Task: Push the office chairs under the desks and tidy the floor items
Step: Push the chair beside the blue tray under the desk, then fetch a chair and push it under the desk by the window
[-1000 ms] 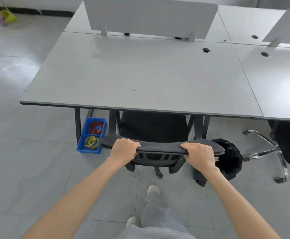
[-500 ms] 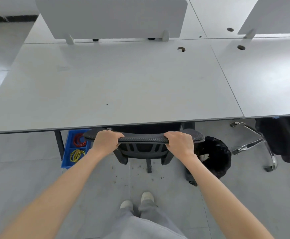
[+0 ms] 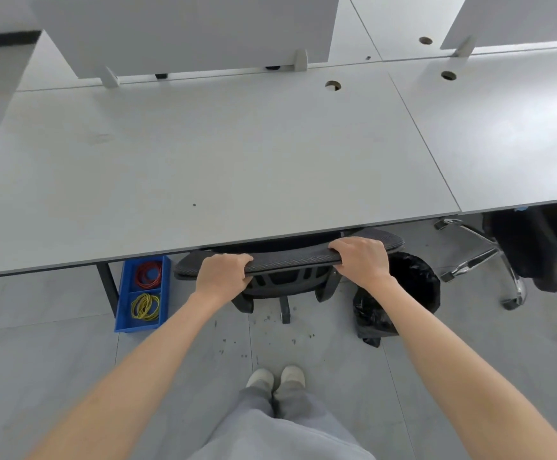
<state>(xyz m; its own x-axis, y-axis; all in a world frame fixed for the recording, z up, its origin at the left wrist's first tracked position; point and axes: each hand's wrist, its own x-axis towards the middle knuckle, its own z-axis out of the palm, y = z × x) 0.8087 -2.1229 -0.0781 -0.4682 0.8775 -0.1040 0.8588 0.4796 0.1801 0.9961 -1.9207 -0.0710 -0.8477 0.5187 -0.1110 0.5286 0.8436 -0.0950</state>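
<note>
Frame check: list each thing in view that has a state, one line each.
Left hand: grip closed on the chair back.
Right hand: grip closed on the chair back.
Chair: seat under the desk, back at its edge.
Blue tray: on floor, red and yellow bands in separate compartments.
Bin: lined with black bag, upright.
Second chair: partly under neighbouring desk.

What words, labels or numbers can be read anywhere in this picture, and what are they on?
None: no writing, label, brand or number can be read.
The desk, the divider panel, the blue tray, the chair back and the black bin bag show no print.
A small blue scrap at the next desk's edge is too small to tell.
</note>
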